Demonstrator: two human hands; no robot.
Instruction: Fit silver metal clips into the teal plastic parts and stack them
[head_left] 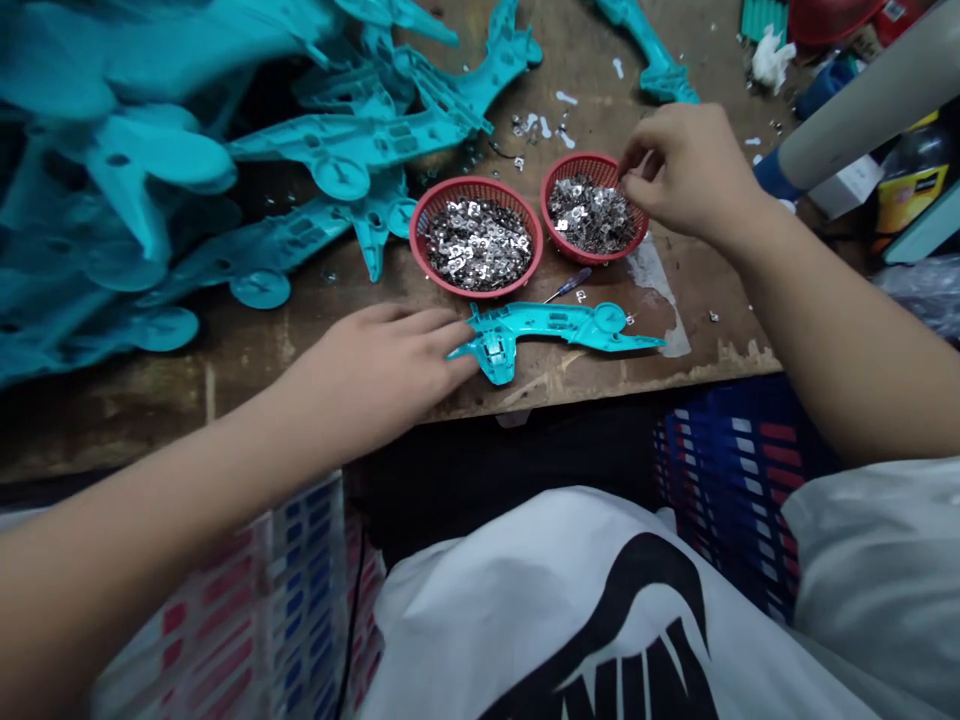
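A turquoise plastic shell part (555,322) lies near the table's front edge, its hollow, ribbed side facing up. My left hand (386,365) grips its left end, with the fingers across the end and the thumb on the near side. At the rim of the right red basket (595,250), my right hand (694,170) is closed in a pinch. Whatever sits between those fingertips is too small to make out. Small metal clips (589,212) fill that basket. A second red basket (476,290) beside it holds more shiny metal pieces (478,242).
Turquoise shell parts (352,140) pile up across the left of the table (247,400). A small screwdriver (570,284) lies behind the held part. Another turquoise part (656,60) rests at the back. A grey pole (862,105) slants across the right side.
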